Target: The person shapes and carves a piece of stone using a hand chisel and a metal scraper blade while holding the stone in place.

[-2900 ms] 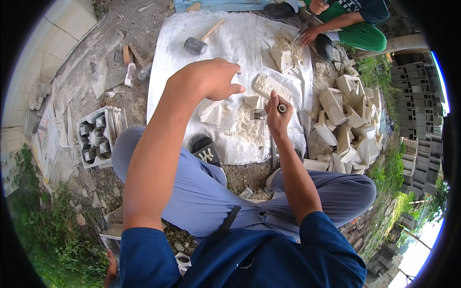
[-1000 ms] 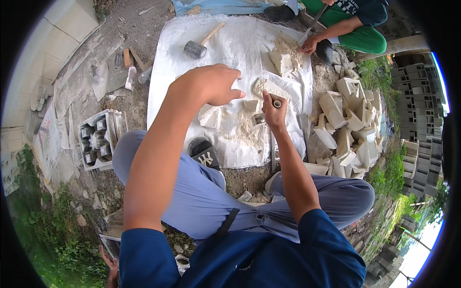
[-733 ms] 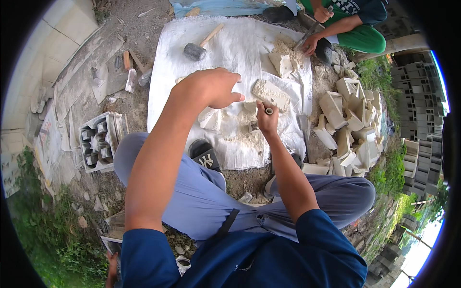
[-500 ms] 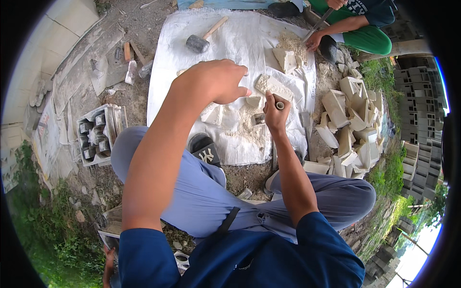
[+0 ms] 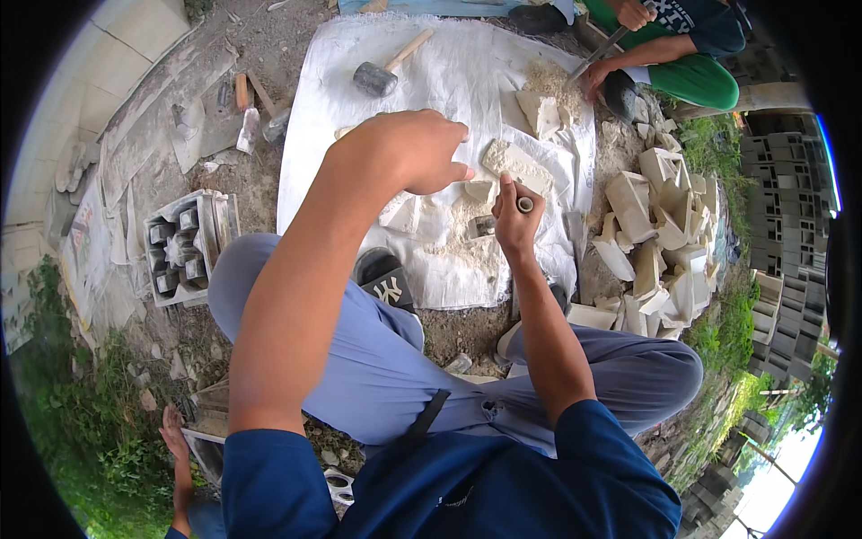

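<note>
My right hand (image 5: 518,216) is wrapped round the hollow, tube-like handle of a short hammer (image 5: 482,226), whose grey metal head shows beside the fist. Just beyond it lies a rough, pale stone block (image 5: 518,166), with a smaller pale chunk (image 5: 479,190) at its near-left side. Palm down, my left hand (image 5: 422,154) reaches over the white sheet (image 5: 314,99); its thumb and forefinger are apart with nothing visible between them, the other fingers hidden. A broken pale piece (image 5: 400,214) lies below that hand, among powder and chips.
A black-headed mallet (image 5: 375,79) lies on the sheet's far part. Broken pale pieces (image 5: 660,234) are heaped at right. At left stands a mould-like box (image 5: 189,247). A co-worker (image 5: 687,54) holds a long tool at far right; another person's hand (image 5: 175,431) shows at lower left.
The view has shifted slightly. My hands keep nearly the same pose, the right still round the hammer. At lower left, another person's hand has moved up and spread.
</note>
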Demonstrator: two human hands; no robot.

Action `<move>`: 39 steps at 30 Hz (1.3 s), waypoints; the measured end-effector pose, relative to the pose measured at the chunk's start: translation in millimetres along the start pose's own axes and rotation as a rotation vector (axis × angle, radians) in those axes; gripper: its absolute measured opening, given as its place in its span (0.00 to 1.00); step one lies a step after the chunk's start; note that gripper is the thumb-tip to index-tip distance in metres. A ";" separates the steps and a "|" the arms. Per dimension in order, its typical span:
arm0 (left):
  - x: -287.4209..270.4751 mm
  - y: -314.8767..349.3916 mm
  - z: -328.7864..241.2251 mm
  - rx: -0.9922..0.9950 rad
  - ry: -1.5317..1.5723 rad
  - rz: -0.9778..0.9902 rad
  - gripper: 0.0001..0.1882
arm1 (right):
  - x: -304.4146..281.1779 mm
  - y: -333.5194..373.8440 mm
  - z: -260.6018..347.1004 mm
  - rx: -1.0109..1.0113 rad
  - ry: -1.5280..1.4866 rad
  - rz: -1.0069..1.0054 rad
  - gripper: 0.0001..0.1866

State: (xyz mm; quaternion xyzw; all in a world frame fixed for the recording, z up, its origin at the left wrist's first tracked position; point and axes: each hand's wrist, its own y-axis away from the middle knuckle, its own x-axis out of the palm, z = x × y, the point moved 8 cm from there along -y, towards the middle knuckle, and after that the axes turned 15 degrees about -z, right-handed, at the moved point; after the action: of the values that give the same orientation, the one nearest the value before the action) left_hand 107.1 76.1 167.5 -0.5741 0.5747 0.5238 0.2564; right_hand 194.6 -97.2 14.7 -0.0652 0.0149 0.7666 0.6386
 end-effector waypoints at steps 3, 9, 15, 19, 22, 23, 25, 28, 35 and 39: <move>-1.0 -2.9 -0.4 -0.004 0.013 -0.028 0.33 | 4.4 4.0 -15.7 -0.062 -0.006 0.010 0.28; 3.9 -16.1 -6.3 0.024 -0.005 0.000 0.33 | 12.1 -6.6 -52.4 -0.006 0.220 0.036 0.25; -1.4 -6.5 -0.1 0.007 -0.019 -0.030 0.33 | 15.0 -6.6 -5.8 -0.014 0.008 0.044 0.26; -1.9 -8.8 -4.3 0.005 0.002 -0.028 0.32 | 2.6 6.3 -30.2 -0.048 0.015 -0.062 0.26; 2.4 -16.1 -5.8 0.020 0.018 -0.012 0.33 | -15.7 -2.5 -65.5 0.045 -0.048 -0.121 0.27; 2.3 -17.3 -3.5 0.022 0.015 -0.018 0.33 | -18.1 -11.0 -74.1 0.178 -0.067 -0.127 0.27; -0.6 -16.6 0.5 0.006 0.015 -0.019 0.33 | -11.7 -23.3 -62.3 0.186 -0.059 -0.093 0.27; 1.7 -7.7 0.1 0.001 -0.003 -0.018 0.32 | -18.5 -20.4 -22.3 0.103 -0.093 -0.095 0.27; -2.8 -10.4 -6.0 0.008 0.018 -0.001 0.32 | -16.7 -7.4 -34.8 -0.032 -0.139 -0.083 0.28; 9.0 -19.5 -9.4 0.058 -0.007 -0.013 0.32 | -7.2 -15.7 -66.0 -0.026 0.088 -0.008 0.27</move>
State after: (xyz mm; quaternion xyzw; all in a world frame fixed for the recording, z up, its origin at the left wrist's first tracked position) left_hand 126.2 68.2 156.4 -0.5683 0.5851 0.5073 0.2781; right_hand 216.6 -108.4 -48.9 -0.1072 0.0325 0.7607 0.6393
